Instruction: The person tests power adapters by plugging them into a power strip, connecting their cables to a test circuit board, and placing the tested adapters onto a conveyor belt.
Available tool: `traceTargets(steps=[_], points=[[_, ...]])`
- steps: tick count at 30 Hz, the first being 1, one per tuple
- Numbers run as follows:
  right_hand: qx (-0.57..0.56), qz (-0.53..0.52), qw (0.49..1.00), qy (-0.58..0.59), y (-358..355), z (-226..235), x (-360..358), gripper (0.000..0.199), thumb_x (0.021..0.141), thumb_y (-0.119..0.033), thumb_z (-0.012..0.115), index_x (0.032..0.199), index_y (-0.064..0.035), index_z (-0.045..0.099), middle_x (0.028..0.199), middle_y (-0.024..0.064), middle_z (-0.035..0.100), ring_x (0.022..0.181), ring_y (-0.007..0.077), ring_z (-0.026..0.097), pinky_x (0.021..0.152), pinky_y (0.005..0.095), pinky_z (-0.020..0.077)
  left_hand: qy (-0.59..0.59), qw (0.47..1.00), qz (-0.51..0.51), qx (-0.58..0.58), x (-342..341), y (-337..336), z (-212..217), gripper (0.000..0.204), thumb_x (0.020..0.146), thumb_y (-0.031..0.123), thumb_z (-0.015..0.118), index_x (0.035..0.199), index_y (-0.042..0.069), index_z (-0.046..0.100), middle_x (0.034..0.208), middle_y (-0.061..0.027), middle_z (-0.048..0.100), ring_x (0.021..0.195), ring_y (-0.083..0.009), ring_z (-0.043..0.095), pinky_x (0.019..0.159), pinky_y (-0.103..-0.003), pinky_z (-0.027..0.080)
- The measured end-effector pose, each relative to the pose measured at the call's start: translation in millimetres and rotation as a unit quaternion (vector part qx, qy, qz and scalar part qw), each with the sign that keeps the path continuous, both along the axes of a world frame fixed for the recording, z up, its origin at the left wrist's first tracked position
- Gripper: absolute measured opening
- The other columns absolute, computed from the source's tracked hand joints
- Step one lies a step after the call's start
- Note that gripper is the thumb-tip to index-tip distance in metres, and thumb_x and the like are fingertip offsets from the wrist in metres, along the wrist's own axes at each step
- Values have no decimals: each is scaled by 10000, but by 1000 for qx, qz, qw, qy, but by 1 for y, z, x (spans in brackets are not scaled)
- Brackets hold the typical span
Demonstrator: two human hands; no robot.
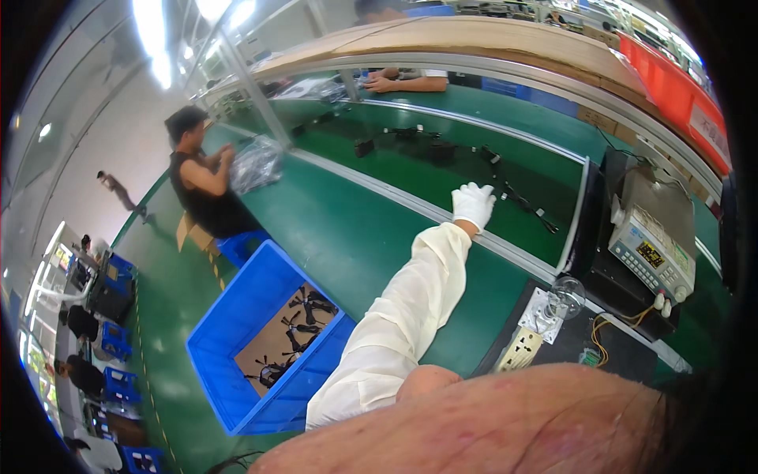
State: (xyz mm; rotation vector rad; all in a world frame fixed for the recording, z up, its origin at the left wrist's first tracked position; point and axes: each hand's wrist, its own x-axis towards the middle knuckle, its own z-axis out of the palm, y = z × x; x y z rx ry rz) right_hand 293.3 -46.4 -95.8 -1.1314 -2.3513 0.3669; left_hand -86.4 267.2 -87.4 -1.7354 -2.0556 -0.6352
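Note:
My left hand (473,205), in a white glove and a loose cream sleeve, reaches over the near metal rail of the green belt. Its fingers curl downward, and whatever they hold, if anything, is hidden beneath the glove. Just right of the fingertips lies a black cable with plugs (521,201), stretched along the belt. More black cables with small boxes (407,134) lie farther back and to the left. My right hand is out of view.
Black cables lie in a blue bin (225,347) beside my left arm. A bench meter (651,251), clear bulb (565,298) and socket strip (521,347) stand to the right. Overhead runs a shelf (442,39) with a red crate (671,99). A person (207,178) handles plastic bags leftward.

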Motion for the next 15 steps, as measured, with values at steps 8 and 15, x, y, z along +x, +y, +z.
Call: traceTargets(steps=[8, 15], points=[[-90, -73, 992, 48, -7, 54, -20, 278, 826, -35, 643, 1102, -33, 679, 1242, 146, 607, 1211, 362, 534, 1042, 486, 386, 2, 1000, -8, 10, -8, -3, 0, 252, 896, 380, 606, 1098, 253, 688, 890, -95, 638, 858, -313, 629, 707, -475, 456], [-74, -54, 994, 58, -7, 48, -14, 287, 819, -43, 654, 1104, -40, 680, 1226, 135, 613, 1193, 356, 546, 1026, 483, 399, 14, 1000, -22, -6, -1, -2, 1, 258, 904, 383, 601, 1111, 252, 681, 895, -95, 641, 860, -307, 632, 701, -470, 456]])
